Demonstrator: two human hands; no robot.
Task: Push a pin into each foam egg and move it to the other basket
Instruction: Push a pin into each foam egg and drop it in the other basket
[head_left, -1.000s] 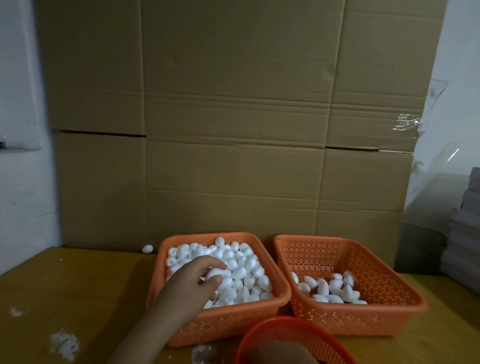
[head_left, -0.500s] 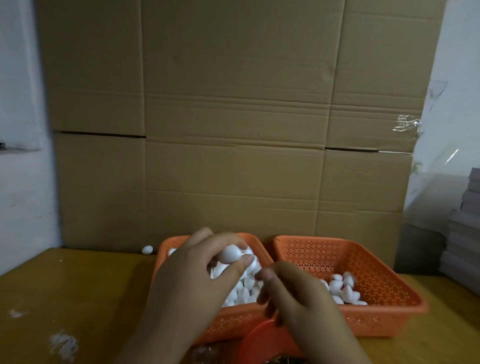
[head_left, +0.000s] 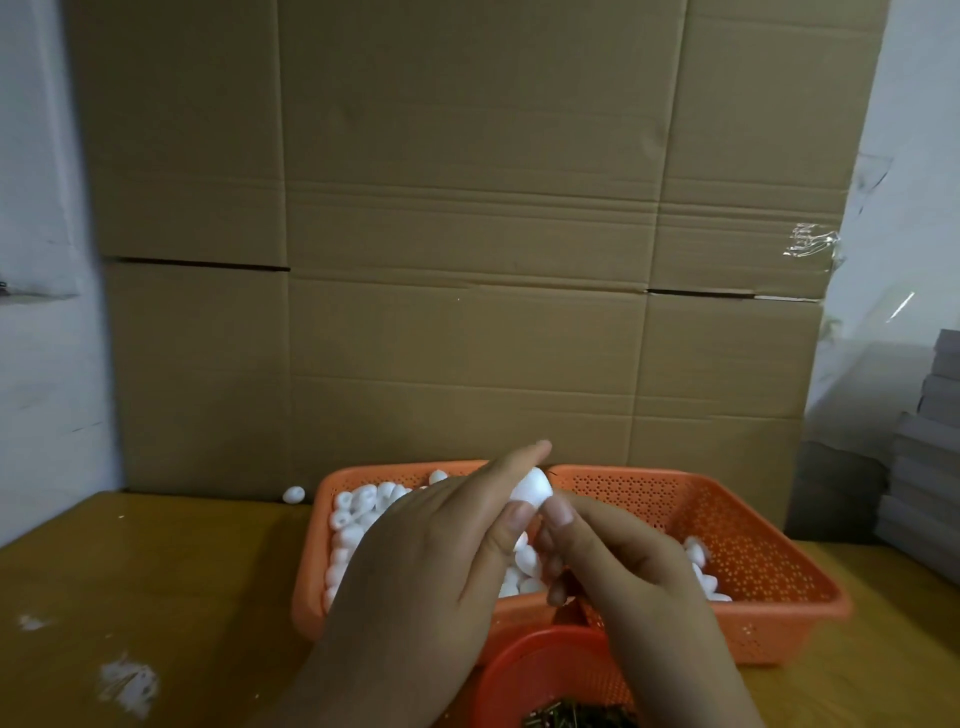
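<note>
Red bowl of pins sat at 6 o'clock. Above it, the left hand pinched 1 foam egg while the right hand pressed at its base, pin hidden. An off-centre push could crumble the egg or prick a finger. Beyond sat 2 baskets.

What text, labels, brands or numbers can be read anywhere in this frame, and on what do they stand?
None can be read.
Cardboard boxes: plain, no print visible.
Orange baskets: no label.
Foam egg held between the left hand and right hand: blank.
Grey stack at the right edge: no readable marking.
</note>
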